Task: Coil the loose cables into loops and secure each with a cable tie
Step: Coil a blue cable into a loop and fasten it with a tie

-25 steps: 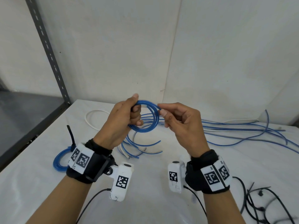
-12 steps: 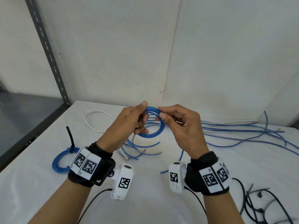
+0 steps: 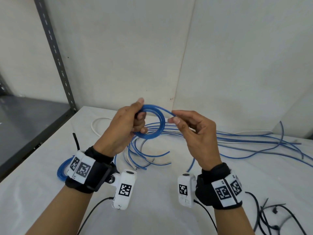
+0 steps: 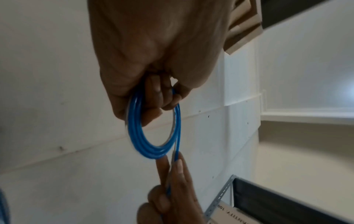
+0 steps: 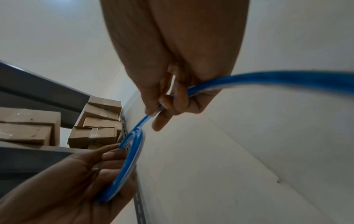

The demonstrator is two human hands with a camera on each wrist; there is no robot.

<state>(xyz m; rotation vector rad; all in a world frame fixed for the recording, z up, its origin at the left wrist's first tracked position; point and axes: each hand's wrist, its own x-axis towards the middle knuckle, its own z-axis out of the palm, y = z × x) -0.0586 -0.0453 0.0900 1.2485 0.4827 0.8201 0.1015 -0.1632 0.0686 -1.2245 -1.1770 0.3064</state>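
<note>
The left hand (image 3: 126, 126) held a small blue coil (image 3: 152, 122) above the desk (image 3: 160, 209), its fingers curled through the loops and thumb pressed on top. Just right of it, the right hand (image 3: 196, 133) pinched the coil's loose blue cable (image 3: 166, 111) between thumb and forefinger. Beyond and below both hands lay loose blue cables (image 3: 254, 141). A finished blue coil (image 3: 61, 170) lay beside the left wrist, and black cable ties (image 3: 271, 217) lay near the right wrist.

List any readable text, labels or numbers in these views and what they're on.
"100": partial, sideways print on a label by the rack upright, left wrist view; the text beside it is cut off and blurred.
Wrist bands and camera pods: black-and-white square markers only, no words.
Boxes: no print legible.
</note>
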